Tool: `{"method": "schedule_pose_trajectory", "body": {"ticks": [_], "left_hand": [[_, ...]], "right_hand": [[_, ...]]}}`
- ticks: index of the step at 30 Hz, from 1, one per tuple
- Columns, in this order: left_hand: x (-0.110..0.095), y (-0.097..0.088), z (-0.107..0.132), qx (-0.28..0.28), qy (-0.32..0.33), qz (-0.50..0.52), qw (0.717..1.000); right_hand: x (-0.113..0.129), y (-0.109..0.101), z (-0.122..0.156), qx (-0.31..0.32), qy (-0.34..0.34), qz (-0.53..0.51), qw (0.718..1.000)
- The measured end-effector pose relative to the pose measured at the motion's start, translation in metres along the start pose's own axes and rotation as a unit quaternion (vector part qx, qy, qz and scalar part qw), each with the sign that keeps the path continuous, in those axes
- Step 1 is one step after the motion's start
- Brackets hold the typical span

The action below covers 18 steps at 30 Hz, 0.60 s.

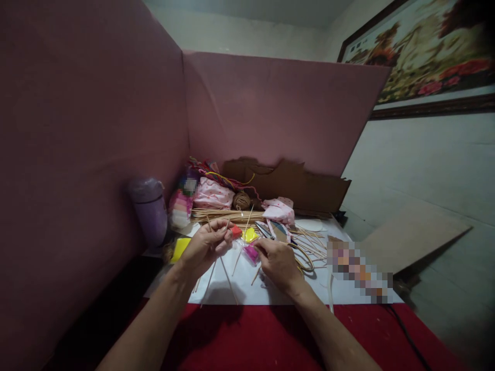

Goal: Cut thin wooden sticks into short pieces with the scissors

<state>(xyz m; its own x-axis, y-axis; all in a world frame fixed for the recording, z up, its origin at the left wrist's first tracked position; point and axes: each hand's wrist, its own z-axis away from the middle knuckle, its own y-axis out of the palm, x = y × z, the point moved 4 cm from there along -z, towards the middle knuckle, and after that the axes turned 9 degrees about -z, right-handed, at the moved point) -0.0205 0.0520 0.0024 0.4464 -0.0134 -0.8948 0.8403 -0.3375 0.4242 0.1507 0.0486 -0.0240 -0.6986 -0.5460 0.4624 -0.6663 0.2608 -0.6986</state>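
My left hand point(209, 245) is closed on thin wooden sticks point(228, 275), whose ends stick out above and below the fingers. Just beyond its fingertips are small packets in orange-red point(235, 232), yellow point(250, 235) and magenta point(251, 253). My right hand point(278, 262) is pinched closed beside the magenta packet; what its fingertips hold, if anything, is too small to make out. Scissors point(307, 259) with gold-coloured handles lie behind the right hand, blades partly in view. A short stick point(256, 276) shows below the right fingers.
Bundled sticks point(224, 215), a brown twine ball point(242, 201), pink spotted cloth point(214, 193) and coloured cords lie at the back, before torn cardboard point(286, 180). A purple lidded cup point(150, 211) stands left. Pink panels point(278, 103) border the back and left. A black cable runs right.
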Motion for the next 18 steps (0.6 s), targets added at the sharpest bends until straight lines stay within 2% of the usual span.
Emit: {"method": "schedule_pose_trajectory", "body": {"ticks": [3,5,6,9,11,16,18], "left_hand": [[0.006,-0.005,-0.004,-0.007,-0.009,-0.001,1.000],[0.010,-0.006,-0.005,-0.013,-0.012,-0.004,1.000],[0.011,-0.007,-0.006,-0.017,-0.013,-0.005,1.000],[0.014,-0.007,-0.007,-0.041,-0.010,-0.005,0.999],[0.015,-0.008,-0.007,-0.063,0.000,-0.003,0.998],[0.020,-0.008,-0.010,-0.099,0.019,0.007,0.995],[0.021,-0.010,-0.011,-0.111,0.019,0.007,0.994]], "right_hand": [[0.005,0.006,0.002,-0.007,-0.014,0.003,1.000],[0.012,0.010,0.004,0.002,-0.019,-0.069,0.997],[0.015,0.014,0.005,0.025,-0.012,-0.128,0.991],[0.027,0.032,0.011,0.135,0.033,-0.310,0.940],[0.034,0.044,0.016,0.177,0.066,-0.377,0.907],[0.044,0.058,0.024,0.184,0.095,-0.399,0.893],[0.045,0.060,0.027,0.205,0.112,-0.415,0.879]]}}
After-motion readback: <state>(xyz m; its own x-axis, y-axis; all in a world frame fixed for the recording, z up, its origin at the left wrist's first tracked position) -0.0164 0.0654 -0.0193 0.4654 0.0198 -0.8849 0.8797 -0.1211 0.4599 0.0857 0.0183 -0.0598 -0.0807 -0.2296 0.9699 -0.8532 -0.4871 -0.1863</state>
